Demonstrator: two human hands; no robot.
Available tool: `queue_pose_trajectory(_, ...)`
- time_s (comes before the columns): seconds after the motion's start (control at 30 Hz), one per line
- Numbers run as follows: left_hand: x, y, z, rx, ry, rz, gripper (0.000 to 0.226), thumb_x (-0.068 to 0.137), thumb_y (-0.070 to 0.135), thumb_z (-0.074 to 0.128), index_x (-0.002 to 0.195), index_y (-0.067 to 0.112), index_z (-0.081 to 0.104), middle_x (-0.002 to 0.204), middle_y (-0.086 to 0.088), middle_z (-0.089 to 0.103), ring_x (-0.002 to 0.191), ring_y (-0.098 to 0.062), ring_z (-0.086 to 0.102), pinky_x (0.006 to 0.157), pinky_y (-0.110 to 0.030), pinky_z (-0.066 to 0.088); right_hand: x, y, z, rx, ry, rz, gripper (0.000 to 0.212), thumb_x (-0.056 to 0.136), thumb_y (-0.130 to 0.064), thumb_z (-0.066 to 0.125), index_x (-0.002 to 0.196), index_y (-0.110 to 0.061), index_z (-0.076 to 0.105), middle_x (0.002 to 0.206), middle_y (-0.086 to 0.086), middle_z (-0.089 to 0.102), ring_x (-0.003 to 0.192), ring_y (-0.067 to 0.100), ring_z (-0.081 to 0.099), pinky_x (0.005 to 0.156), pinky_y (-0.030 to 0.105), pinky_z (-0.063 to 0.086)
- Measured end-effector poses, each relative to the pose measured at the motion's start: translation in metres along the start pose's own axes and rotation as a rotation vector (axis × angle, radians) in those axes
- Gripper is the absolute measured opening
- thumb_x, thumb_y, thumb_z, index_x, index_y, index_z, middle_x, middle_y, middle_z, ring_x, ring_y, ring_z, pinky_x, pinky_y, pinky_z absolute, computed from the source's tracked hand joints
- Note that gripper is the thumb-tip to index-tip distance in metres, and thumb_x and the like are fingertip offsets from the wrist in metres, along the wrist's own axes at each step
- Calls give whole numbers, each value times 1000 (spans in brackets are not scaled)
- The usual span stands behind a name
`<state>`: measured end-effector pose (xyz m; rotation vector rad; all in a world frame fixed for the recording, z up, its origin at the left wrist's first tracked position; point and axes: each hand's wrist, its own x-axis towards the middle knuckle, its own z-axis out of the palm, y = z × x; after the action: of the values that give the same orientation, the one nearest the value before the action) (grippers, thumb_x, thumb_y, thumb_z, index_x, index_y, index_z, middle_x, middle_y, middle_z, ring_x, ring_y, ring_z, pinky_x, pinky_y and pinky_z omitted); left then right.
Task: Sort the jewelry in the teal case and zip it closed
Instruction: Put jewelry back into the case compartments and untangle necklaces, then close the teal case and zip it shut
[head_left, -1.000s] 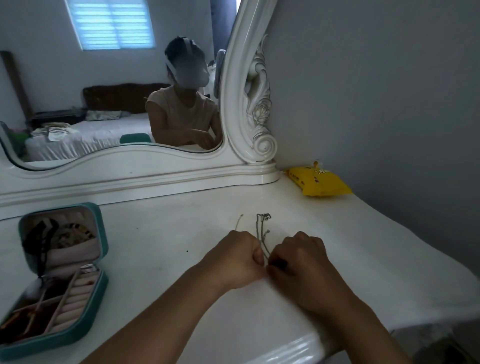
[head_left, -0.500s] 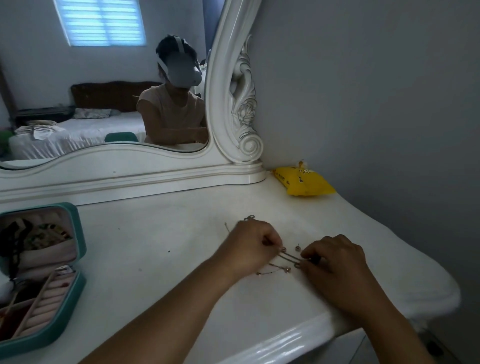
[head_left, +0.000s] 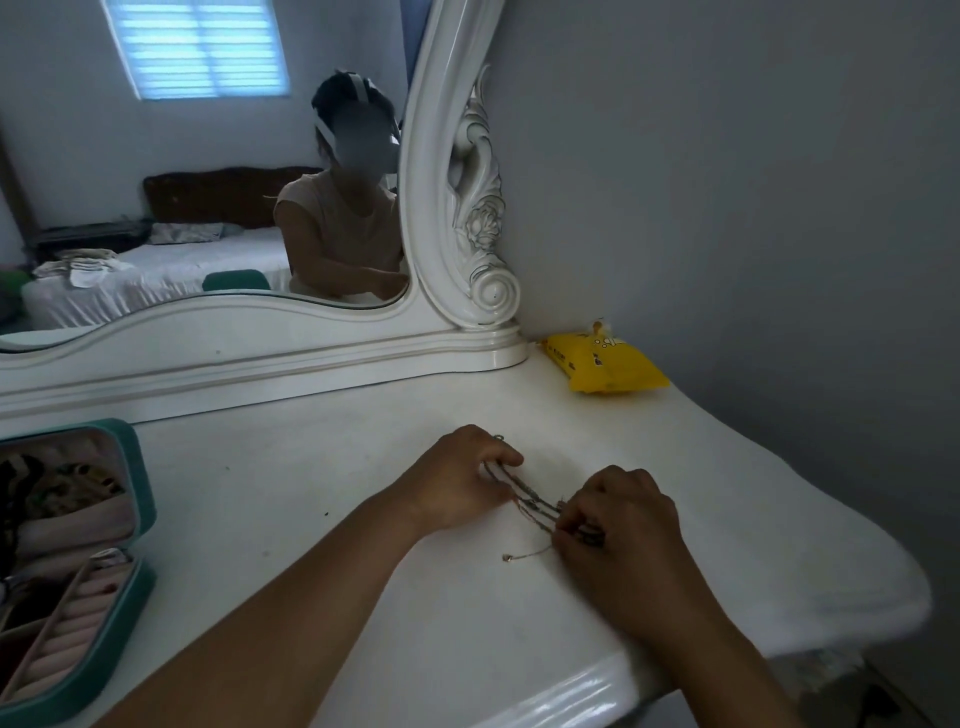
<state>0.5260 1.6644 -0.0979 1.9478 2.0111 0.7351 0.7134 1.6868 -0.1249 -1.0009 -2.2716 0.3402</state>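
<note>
A bundle of thin chains (head_left: 530, 496) lies stretched across the white dresser top between my two hands. My left hand (head_left: 457, 475) pinches one end of the bundle. My right hand (head_left: 618, 512) pinches the other end, fingers curled over it. A loose chain end with a small clasp (head_left: 511, 557) trails on the surface below my right hand. The teal jewelry case (head_left: 140, 483) stands open at the far left, with a pink lining, ring rolls in the base and dark jewelry in the lid.
A yellow packet (head_left: 605, 364) lies at the back right against the grey wall. The white carved mirror frame (head_left: 452, 208) runs along the back. The dresser's curved front edge (head_left: 571, 701) is just below my forearms.
My hands have moved apart, drawing the chains out from a bunch into a taut line. The view has shifted right, so the case sits further left.
</note>
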Motion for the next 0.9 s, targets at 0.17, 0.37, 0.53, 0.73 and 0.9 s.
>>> queue_pose_trajectory(0.17, 19, 3, 10, 1, 54, -16, 28, 80, 13, 67, 108, 13, 66, 113, -8, 61, 92, -12, 56, 77, -9, 35, 0, 3, 2, -40, 33, 66, 7, 75, -18, 62, 69, -20, 62, 87, -7, 55, 87, 12, 40, 74, 27, 24)
queue_pose_trajectory(0.37, 19, 8, 14, -73, 121, 9, 21, 83, 4, 59, 102, 12, 67, 110, -9, 59, 88, -16, 57, 80, -17, 42, -1, 4, 0, -36, 61, 122, 11, 70, -12, 64, 67, -22, 62, 82, -9, 53, 83, 11, 36, 73, 28, 26)
queue_pose_trajectory(0.53, -7, 5, 1, -78, 155, 86, 22, 83, 2, 56, 95, 15, 69, 105, -4, 61, 88, -14, 58, 76, -14, 43, -5, -3, -6, -8, 90, 87, 13, 67, -13, 73, 73, -22, 66, 82, -11, 55, 86, 14, 43, 78, 30, 27)
queue_pose_trajectory(0.73, -54, -4, -23, 84, 92, 110, 17, 86, 23, 59, 100, 23, 66, 106, 2, 63, 84, -11, 61, 78, -29, 49, -3, -38, -5, 28, 19, -32, 12, 73, -23, 71, 83, -22, 66, 84, -12, 56, 91, 15, 50, 81, 33, 40)
queue_pose_trajectory(0.9, -109, -19, -54, 62, 169, 53, 17, 85, 32, 60, 100, 30, 66, 97, 13, 62, 73, -2, 60, 70, -20, 49, 5, -91, 13, 143, -67, -168, 13, 79, -30, 65, 90, -24, 65, 78, -12, 58, 78, 5, 52, 67, 19, 40)
